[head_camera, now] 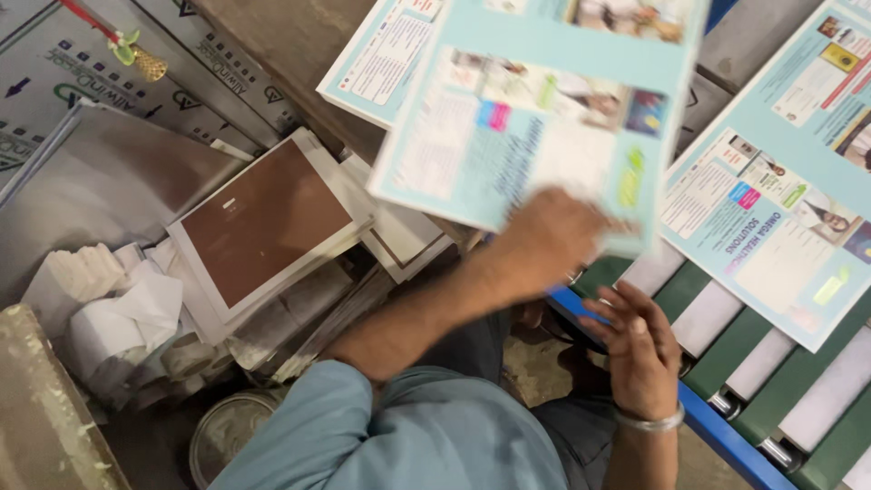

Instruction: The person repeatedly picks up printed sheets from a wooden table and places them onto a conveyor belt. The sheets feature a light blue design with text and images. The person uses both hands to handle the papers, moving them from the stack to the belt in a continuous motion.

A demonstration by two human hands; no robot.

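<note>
1. Blue sleeve (399, 436) fills the bottom centre, closest to the lens.
2. Left hand (544, 240) is up at centre frame, fingers pinching the lower edge of a pale-blue printed sheet (535, 109), which is blurred.
3. Right hand (640, 349), lower right, fingers loosely spread, holding nothing, over the blue rail (717, 431).
4. More printed sheets (780, 200) lie on the rollers, right side.
5. Brown board (263, 218) sits left of centre.
</note>
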